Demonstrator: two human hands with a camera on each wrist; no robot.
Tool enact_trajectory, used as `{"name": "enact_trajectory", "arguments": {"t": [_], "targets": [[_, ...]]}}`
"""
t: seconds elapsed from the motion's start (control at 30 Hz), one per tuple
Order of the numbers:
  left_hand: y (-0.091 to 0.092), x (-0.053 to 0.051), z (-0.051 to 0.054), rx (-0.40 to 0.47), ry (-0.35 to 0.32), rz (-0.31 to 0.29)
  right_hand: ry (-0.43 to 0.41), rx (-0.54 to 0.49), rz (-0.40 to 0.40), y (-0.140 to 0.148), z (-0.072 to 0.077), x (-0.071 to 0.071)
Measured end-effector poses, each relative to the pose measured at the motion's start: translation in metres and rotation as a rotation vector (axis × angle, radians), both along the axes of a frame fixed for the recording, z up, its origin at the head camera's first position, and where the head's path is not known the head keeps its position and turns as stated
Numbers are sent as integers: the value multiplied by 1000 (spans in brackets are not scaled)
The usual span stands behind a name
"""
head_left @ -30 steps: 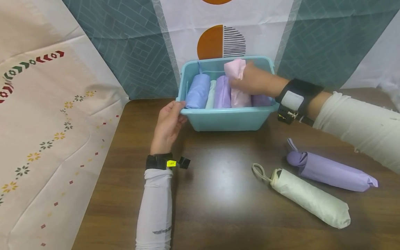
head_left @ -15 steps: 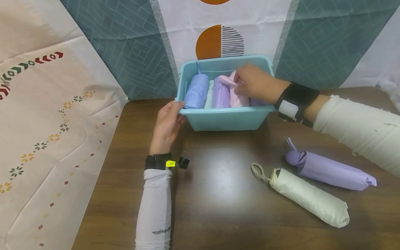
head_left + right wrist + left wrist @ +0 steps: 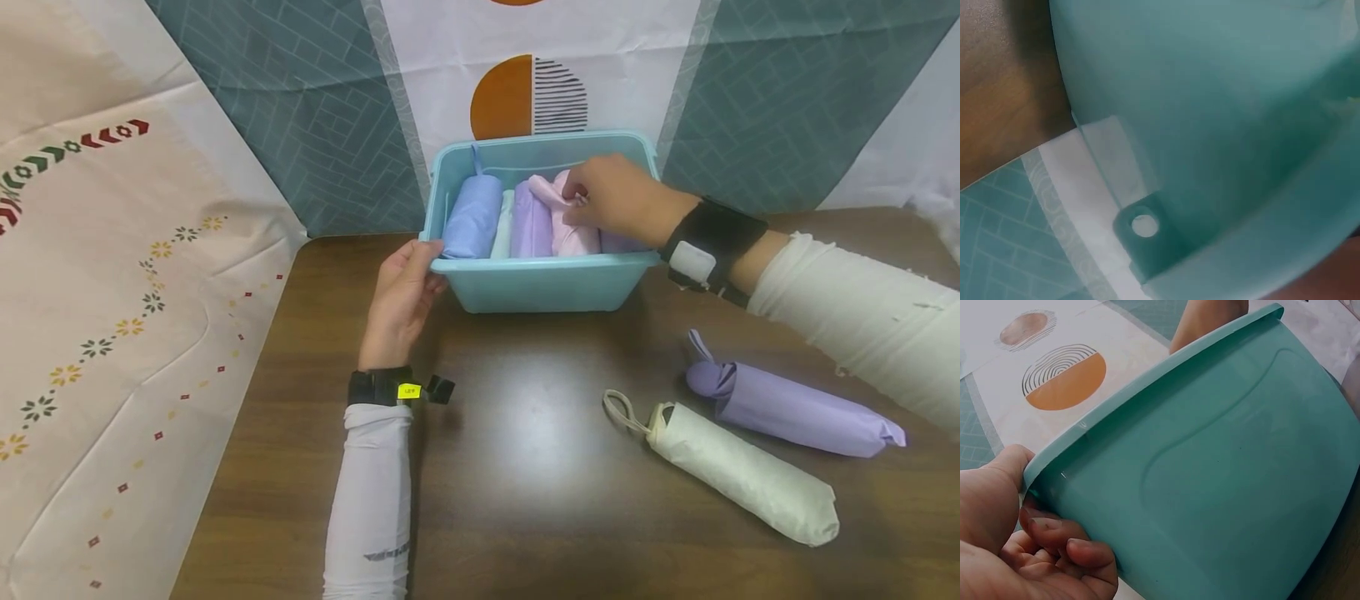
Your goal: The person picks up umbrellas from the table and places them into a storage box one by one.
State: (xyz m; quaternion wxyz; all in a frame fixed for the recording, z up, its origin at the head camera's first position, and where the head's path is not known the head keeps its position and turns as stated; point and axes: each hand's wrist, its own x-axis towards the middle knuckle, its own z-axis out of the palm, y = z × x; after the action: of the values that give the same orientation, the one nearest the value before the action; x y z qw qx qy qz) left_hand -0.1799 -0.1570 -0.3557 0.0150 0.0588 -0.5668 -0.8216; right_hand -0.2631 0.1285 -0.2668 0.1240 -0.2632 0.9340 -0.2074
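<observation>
A light-blue plastic basket (image 3: 540,287) holds several folded umbrellas side by side. My left hand (image 3: 401,292) grips its front left rim corner. In the left wrist view, the thumb of my left hand (image 3: 1041,544) lies over the rim and the fingers curl below it. My right hand (image 3: 618,200) reaches into the basket and pinches the loose end of a pink umbrella (image 3: 573,239). To the left of that one lie a purple umbrella (image 3: 531,221), a pale mint umbrella (image 3: 503,225) and a blue umbrella (image 3: 474,217). Another purple one is partly hidden under my right wrist.
On the brown table (image 3: 525,517), a lavender umbrella (image 3: 802,408) and a pale green umbrella (image 3: 742,475) lie at the right. A patterned cloth (image 3: 322,108) hangs behind the basket. The right wrist view shows mostly the basket's outer wall (image 3: 1166,94).
My right hand has lowered the pink umbrella's raised end, which now lies leftward over the purple one. Almost nothing moved in the last half second. The left hand stays at the rim.
</observation>
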Motion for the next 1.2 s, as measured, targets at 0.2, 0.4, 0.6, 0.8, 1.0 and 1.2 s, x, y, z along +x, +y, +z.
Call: {"name": "enact_trajectory", "arguments": {"t": [0.2,0.4,0.6,0.8,1.0,1.2], "targets": [[0,0,1,-1,-10,1,24,-25,34,6,-3,-2],[-1,0,1,0,-12,10,44,-46,89,12,-3,0],[-1,0,1,-7,-7,-2,52,-71,94,20,-1,5],[-2,1,5,-57,-29,10,91,-102,71,33,2,12],[-2,1,6,-65,-40,20,129,-149,54,49,5,25],[-1,2,7,-62,-40,20,116,-169,-18,62,14,42]]}}
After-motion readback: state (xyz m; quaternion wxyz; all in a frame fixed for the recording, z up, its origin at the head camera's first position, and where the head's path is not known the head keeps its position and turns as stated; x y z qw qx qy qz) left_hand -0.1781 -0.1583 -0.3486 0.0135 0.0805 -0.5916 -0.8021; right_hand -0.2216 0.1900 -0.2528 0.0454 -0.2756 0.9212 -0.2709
